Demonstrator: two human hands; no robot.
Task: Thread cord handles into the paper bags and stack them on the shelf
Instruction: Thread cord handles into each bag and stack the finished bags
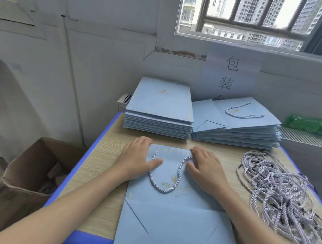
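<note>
Two hands press a light-blue paper bag flat on a wood-grain worktop.

Left of the left hand stands an open cardboard box; that hand lies spread on the bag's upper left corner, thumb beside a threaded cord handle. The right hand lies spread on the upper right corner. Beyond the hands sit a stack of handle-less bags and a stack of finished bags. Right of the right hand, loose cords lie heaped.
</note>
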